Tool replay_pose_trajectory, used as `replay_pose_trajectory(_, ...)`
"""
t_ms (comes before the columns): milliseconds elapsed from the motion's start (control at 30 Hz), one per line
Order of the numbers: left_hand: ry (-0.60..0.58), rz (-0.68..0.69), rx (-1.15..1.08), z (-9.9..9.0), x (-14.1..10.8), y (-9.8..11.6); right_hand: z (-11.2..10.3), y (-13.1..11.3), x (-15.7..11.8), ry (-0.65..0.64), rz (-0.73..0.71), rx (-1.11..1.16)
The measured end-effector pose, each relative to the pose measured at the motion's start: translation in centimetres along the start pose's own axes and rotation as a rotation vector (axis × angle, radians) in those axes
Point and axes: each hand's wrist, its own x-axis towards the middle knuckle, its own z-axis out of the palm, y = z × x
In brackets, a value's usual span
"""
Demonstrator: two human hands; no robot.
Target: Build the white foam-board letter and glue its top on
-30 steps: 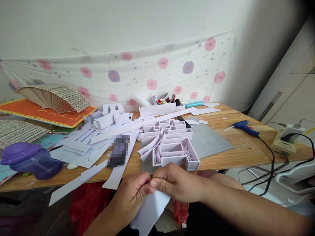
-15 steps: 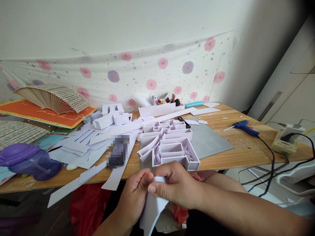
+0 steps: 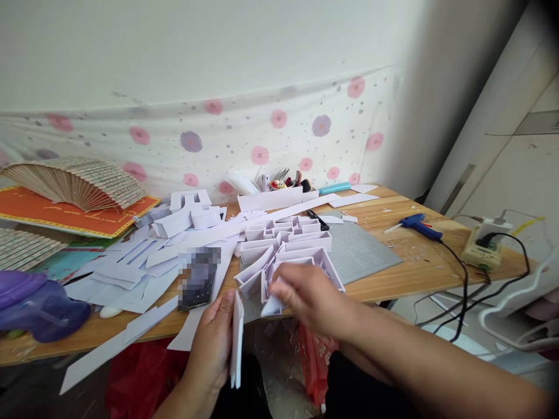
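Note:
My left hand (image 3: 208,340) is closed around a flat white foam board piece (image 3: 236,343), held on edge in front of the table, thumb along its top. The piece looks like two layers pressed together. My right hand (image 3: 312,295) is bent over the table's front edge, fingers pinching a small white foam board scrap (image 3: 273,305). Just behind that hand stands a white compartment tray (image 3: 334,269) with narrow dividers, partly covered by the fingers. Curved white strips (image 3: 255,265) lean at its left side.
Loose white cut pieces (image 3: 126,270) and a dark phone (image 3: 198,285) lie to the left. On the right are a grey cutting mat (image 3: 367,253), a blue glue gun (image 3: 421,226) and a power strip (image 3: 480,247) with cables. A purple container (image 3: 48,308) stands at the left edge.
My hands have moved apart. The right hand has gone up and forward to the tray with a small scrap; the left keeps the larger piece, now turned on edge. The view has shifted slightly.

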Motion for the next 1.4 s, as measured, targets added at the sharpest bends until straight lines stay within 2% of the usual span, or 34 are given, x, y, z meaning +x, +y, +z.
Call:
replay_pose_trajectory(100,-0.023,-0.014,0.078,-1.1,0.2,0.0,-3.8,3.8,1.7,0.162,0.120,-0.002)
replay_pose_trajectory(167,-0.040,-0.017,0.114,-1.6,0.2,-0.3,-6.2,6.9,2.8,0.191,0.187,-0.040)
replay_pose_trajectory(267,-0.068,-0.008,0.127,-1.9,0.2,-0.6,-8.0,10.7,3.8,0.131,0.182,-0.210)
replay_pose_trajectory(367,-0.109,-0.006,0.131,-2.2,0.3,-0.8,-7.7,12.5,4.6,0.019,0.149,-0.289)
replay_pose_trajectory(567,-0.199,-0.029,0.180,-3.2,1.0,-0.9,-6.1,12.9,7.2,0.007,0.163,-0.382)
replay_pose_trajectory(733,-0.230,-0.077,0.166,-3.8,1.7,-0.3,-4.0,13.1,9.9,-0.094,0.089,-0.491)
replay_pose_trajectory(867,-0.133,-0.137,0.134,-3.7,2.4,0.3,-1.6,13.3,11.6,-0.191,0.071,-0.501)
replay_pose_trajectory(967,0.032,-0.163,0.090,-3.8,2.9,0.3,-0.4,13.4,12.3,-0.249,0.065,-0.477)
replay_pose_trajectory(1033,0.148,-0.175,0.029,-3.8,3.1,0.1,-0.6,13.4,12.3,-0.269,0.060,-0.454)
replay_pose_trajectory(1100,0.210,-0.173,-0.016,-3.9,3.2,-0.1,-1.8,13.5,12.0,-0.256,0.067,-0.427)
replay_pose_trajectory(1200,0.175,-0.135,-0.012,-4.0,3.2,-0.5,-4.5,13.9,11.0,-0.223,0.133,-0.394)
replay_pose_trajectory(1267,0.118,-0.101,0.007,-4.0,3.1,-0.6,-6.0,14.2,10.1,-0.267,0.191,-0.405)
replay_pose_trajectory(1400,0.064,-0.049,0.021,-3.8,3.0,-0.9,-7.0,14.4,8.5,-0.361,0.224,-0.449)
